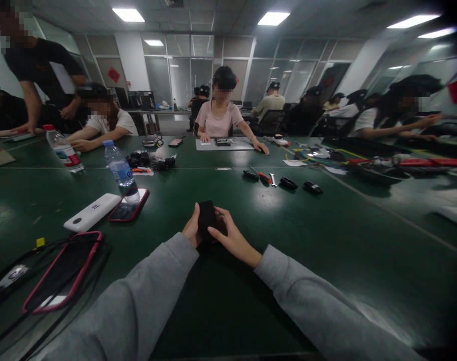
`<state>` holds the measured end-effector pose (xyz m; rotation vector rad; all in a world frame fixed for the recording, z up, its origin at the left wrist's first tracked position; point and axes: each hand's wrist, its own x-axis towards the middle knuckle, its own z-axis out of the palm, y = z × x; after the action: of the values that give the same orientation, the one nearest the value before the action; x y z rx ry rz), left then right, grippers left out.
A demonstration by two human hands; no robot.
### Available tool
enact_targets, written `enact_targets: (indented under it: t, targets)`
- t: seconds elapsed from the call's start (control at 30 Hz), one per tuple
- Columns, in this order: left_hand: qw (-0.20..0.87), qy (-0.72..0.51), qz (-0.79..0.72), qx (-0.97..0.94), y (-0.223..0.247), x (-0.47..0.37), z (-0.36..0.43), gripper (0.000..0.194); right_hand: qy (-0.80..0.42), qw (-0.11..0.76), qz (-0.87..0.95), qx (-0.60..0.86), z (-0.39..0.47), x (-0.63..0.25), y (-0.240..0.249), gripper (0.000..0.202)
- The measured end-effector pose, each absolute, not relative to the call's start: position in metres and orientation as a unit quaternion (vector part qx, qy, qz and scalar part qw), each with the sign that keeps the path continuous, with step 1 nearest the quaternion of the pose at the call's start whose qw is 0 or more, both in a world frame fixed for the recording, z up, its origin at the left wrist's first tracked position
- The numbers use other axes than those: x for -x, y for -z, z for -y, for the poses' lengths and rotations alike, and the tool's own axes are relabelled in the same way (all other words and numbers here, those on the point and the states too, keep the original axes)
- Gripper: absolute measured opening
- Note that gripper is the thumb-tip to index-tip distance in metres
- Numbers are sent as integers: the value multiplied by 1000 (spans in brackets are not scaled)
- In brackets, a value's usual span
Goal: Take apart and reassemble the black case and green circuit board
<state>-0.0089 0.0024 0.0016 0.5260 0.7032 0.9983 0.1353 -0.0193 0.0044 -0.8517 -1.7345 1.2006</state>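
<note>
Between my two hands is a small black box-shaped object (207,215), held just above the green table (288,281); its exact kind does not show. My left hand (191,226) grips its left side, thumb along the edge. From the right, my right hand (234,238) closes on it, with the thumb on the near face and the fingers behind. Farther out on the table lie a screwdriver with an orange and black handle (265,178), a small wrench (273,180) and several black pieces, among them a rounded black one (289,183).
To the left are a white power bank (93,211), a phone in a red case (129,204), a larger pink-edged phone (64,273) with black cables, and two water bottles (119,165). Across the table sits a person in pink (218,118) at a grey mat. Cables and tools (394,163) lie far right.
</note>
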Motion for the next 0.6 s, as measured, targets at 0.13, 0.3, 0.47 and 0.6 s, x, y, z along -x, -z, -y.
enact_targets:
  t: [0.13, 0.3, 0.47, 0.6]
  targets:
    - [782, -464, -340, -239, -3, 8, -2, 78, -440, 419, 719, 336, 19, -136, -6, 54]
    - [763, -477, -380, -214, -2, 10, -3, 74, -446, 412, 718, 341, 17, -137, -4, 51]
    - [764, -484, -369, -214, -3, 10, -4, 73, -457, 412, 707, 348, 19, -137, -2, 53]
    - [754, -497, -378, -206, -8, 9, -3, 68, -416, 418, 724, 357, 22, -136, -7, 50]
